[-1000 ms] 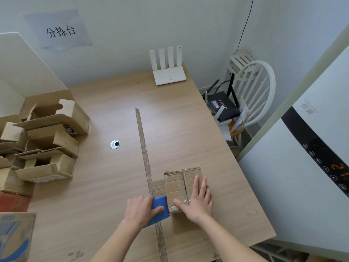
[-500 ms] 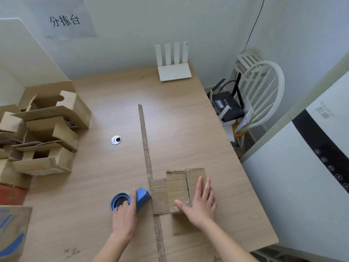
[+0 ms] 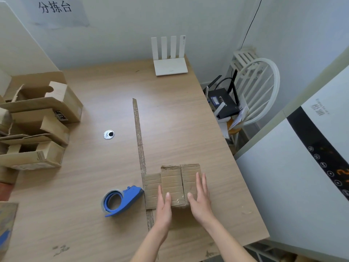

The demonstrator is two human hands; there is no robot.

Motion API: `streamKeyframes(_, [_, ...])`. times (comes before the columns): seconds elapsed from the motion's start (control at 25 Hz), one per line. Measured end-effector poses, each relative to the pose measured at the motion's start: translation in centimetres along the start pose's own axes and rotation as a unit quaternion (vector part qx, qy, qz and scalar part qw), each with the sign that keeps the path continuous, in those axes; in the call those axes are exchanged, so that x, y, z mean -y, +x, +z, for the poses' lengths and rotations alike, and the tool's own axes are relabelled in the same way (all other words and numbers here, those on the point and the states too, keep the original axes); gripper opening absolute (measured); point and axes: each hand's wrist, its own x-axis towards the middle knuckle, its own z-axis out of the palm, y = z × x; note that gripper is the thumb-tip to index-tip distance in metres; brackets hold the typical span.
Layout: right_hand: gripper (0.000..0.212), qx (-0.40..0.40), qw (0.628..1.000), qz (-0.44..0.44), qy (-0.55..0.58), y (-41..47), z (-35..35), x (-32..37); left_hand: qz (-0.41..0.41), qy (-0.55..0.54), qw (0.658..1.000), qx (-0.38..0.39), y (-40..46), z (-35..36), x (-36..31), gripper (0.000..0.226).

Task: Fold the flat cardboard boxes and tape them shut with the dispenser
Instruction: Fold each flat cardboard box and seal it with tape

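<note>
Both hands flat on small cardboard box (image 3: 180, 184) at near-right of counter (image 3: 105, 103): left hand (image 3: 164, 205) and right hand (image 3: 200, 197), grip wide, fingers straight, pressing top flaps either side of centre seam. Blue tape dispenser (image 3: 120, 200) lies free on counter just left of box. Folded boxes (image 3: 37, 121) stacked far left.

Wall sign (image 3: 56, 10) reads "分拣台"; other labels too blurred.
</note>
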Motion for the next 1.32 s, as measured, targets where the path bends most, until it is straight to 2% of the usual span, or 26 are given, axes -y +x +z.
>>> streamKeyframes(0.12, [0.089,0.021,0.993,0.007,0.119,-0.7,-1.4,-1.3,-0.054,0.047,0.994,0.079,0.9,-1.6,0.9,0.069])
streamKeyframes(0.16, [0.091,0.030,0.990,0.019,0.134,-1.0,-1.8,-1.7,-0.077,0.082,0.989,0.096,0.9,-2.2,0.9,0.077])
streamKeyframes(0.2, [0.091,0.028,0.990,0.021,0.135,-1.2,-2.1,-2.0,-0.066,0.123,0.986,0.094,0.9,-2.7,0.7,0.087])
streamKeyframes(0.32, [0.082,-0.024,0.995,0.016,0.096,-0.3,-5.0,-3.0,0.094,0.249,0.964,0.026,1.1,-3.9,-0.4,0.100])
streamKeyframes(0.4, [0.078,-0.028,0.999,-0.007,0.030,0.7,-7.9,-3.7,0.184,0.334,0.924,-0.014,1.5,-4.3,-1.7,0.098])
streamKeyframes(0.48, [0.076,0.047,0.996,-0.048,-0.065,1.8,-10.8,-3.4,0.265,0.407,0.874,-0.024,2.1,-3.8,-3.0,0.096])
streamKeyframes(0.56, [0.074,0.145,0.967,-0.099,-0.183,3.2,-12.2,-2.0,0.314,0.470,0.824,0.037,2.8,-2.8,-4.1,0.094])
streamKeyframes(0.6, [0.075,0.168,0.944,-0.131,-0.253,4.0,-12.2,-1.1,0.330,0.497,0.799,0.079,3.2,-2.3,-4.3,0.092])
streamKeyframes(0.64, [0.076,0.155,0.924,-0.159,-0.310,4.5,-11.9,-0.1,0.337,0.519,0.776,0.121,3.5,-1.8,-4.4,0.089])
streamKeyframes(0.68, [0.075,0.108,0.918,-0.176,-0.339,4.8,-11.3,0.8,0.329,0.534,0.762,0.157,3.7,-1.5,-4.5,0.085])
streamKeyframes(0.72, [0.070,0.035,0.927,-0.170,-0.333,4.6,-10.7,1.4,0.308,0.545,0.758,0.181,3.8,-1.2,-4.5,0.081])
streamKeyframes(0.8, [0.059,-0.098,0.961,-0.104,-0.238,3.4,-9.7,1.0,0.262,0.567,0.759,0.183,3.7,-0.5,-4.3,0.080])
streamKeyframes(0.88, [0.058,-0.152,0.969,-0.069,-0.181,0.8,-8.3,-1.0,0.233,0.593,0.760,0.129,3.2,0.5,-4.1,0.082])
streamKeyframes(1.0, [0.066,-0.180,0.960,-0.056,-0.206,-2.9,-6.7,-3.8,0.198,0.614,0.764,0.005,2.4,2.1,-4.1,0.078])
streamKeyframes(1.08, [0.069,-0.176,0.969,-0.021,-0.171,-3.7,-6.0,-4.7,0.190,0.606,0.771,-0.044,2.2,2.6,-3.8,0.072])
streamKeyframes(1.16, [0.068,-0.106,0.992,0.002,-0.071,-3.3,-5.5,-4.1,0.226,0.570,0.788,-0.048,2.1,1.9,-3.0,0.060])
streamKeyframes(1.24, [0.067,-0.025,0.999,-0.021,0.003,-2.0,-5.3,-3.4,0.282,0.540,0.792,-0.040,2.0,0.7,-1.9,0.043])
streamKeyframes(1.32, [0.068,0.019,0.998,-0.055,0.005,-0.1,-5.4,-2.7,0.311,0.520,0.794,-0.045,2.1,-0.8,-1.5,0.033])
